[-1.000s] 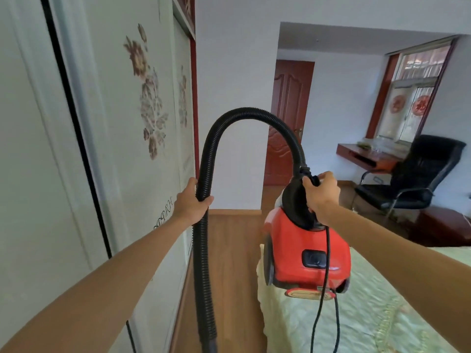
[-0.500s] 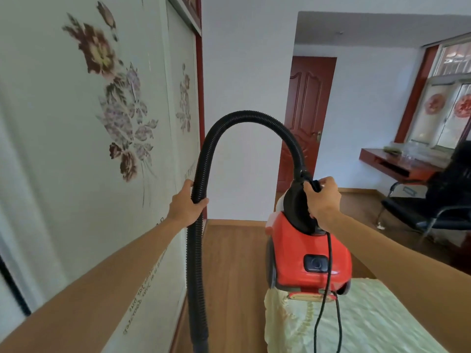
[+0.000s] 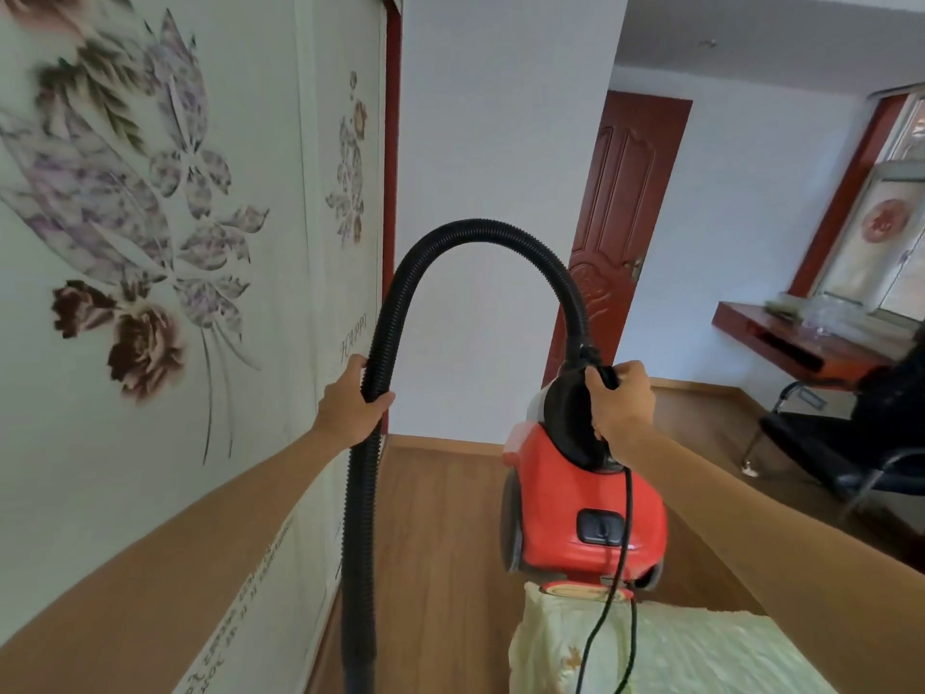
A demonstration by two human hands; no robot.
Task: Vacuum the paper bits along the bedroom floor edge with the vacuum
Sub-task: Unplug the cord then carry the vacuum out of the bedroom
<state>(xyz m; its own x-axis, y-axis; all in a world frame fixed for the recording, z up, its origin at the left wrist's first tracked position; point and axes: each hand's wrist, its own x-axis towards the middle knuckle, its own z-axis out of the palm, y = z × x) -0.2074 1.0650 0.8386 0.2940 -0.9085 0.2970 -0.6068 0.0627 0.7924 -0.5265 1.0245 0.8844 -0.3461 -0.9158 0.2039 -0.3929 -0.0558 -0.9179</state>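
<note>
A red canister vacuum (image 3: 580,508) hangs in the air in front of me, above the corner of the bed. My right hand (image 3: 618,400) grips its black carry handle at the top. Its black ribbed hose (image 3: 475,232) arches up from the vacuum, over to the left, and drops down past the bottom edge of the view. My left hand (image 3: 350,405) grips the hose on its left, descending run. The vacuum's black power cord (image 3: 618,568) dangles down over the bed. No paper bits are visible on the floor.
A wardrobe with flowered sliding doors (image 3: 150,242) fills the left side. A narrow strip of wooden floor (image 3: 440,543) runs between it and the bed with a pale green cover (image 3: 675,653). A red-brown door (image 3: 620,227), a wall-mounted desk (image 3: 801,343) and a black chair (image 3: 861,443) stand beyond.
I have moved forward along the wardrobe: the bed has slid down out of view and the far wall and door are closer. Both hands keep the same grips on hose and handle.
</note>
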